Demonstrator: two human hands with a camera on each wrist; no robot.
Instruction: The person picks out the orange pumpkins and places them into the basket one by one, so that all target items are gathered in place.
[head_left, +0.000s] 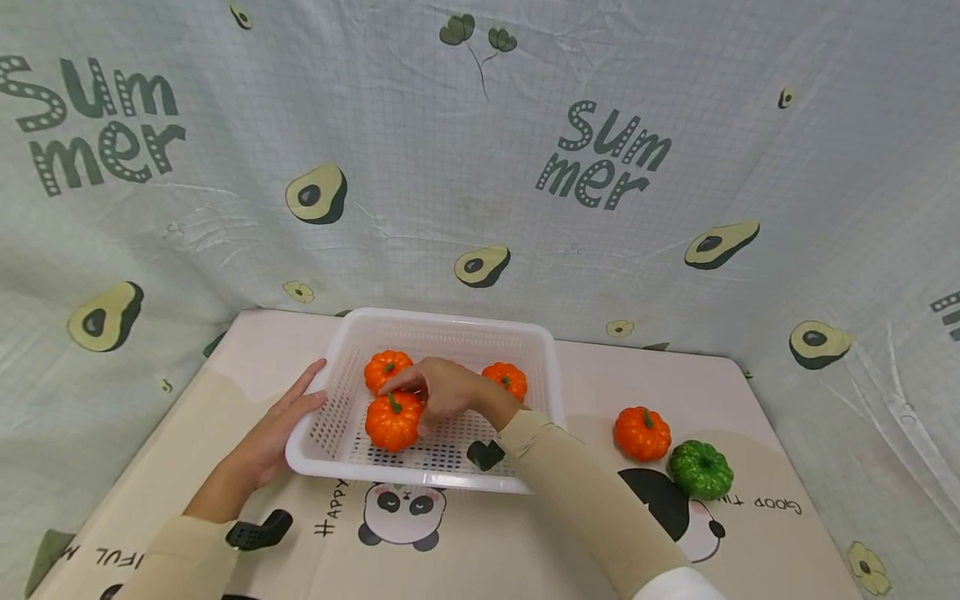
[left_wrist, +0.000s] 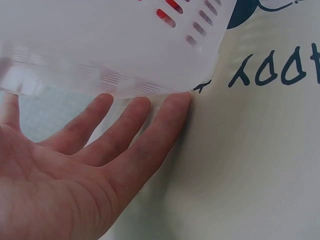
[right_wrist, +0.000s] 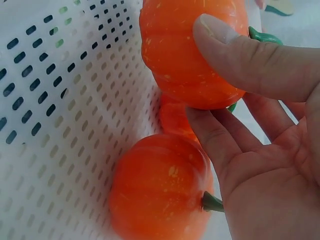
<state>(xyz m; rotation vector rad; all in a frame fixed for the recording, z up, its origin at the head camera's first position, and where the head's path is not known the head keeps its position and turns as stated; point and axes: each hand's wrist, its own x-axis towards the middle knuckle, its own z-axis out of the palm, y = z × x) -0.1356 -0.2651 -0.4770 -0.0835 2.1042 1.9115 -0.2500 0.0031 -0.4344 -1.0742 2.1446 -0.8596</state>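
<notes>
A white plastic basket with slotted walls stands on the table and holds three small orange pumpkins with green stems. My right hand reaches in and grips the front-left pumpkin; the right wrist view has thumb and fingers pinching this pumpkin. Behind it lies a second pumpkin, and a third pumpkin is at the right, partly behind my wrist. My left hand has its fingers extended against the basket's left side. Seen from the left wrist, straight fingertips touch the outer wall.
Right of the basket, another orange pumpkin sits beside a green pumpkin. The table cover is pale, with panda prints and lettering. A curtain with avocado prints hangs behind the table and at both sides.
</notes>
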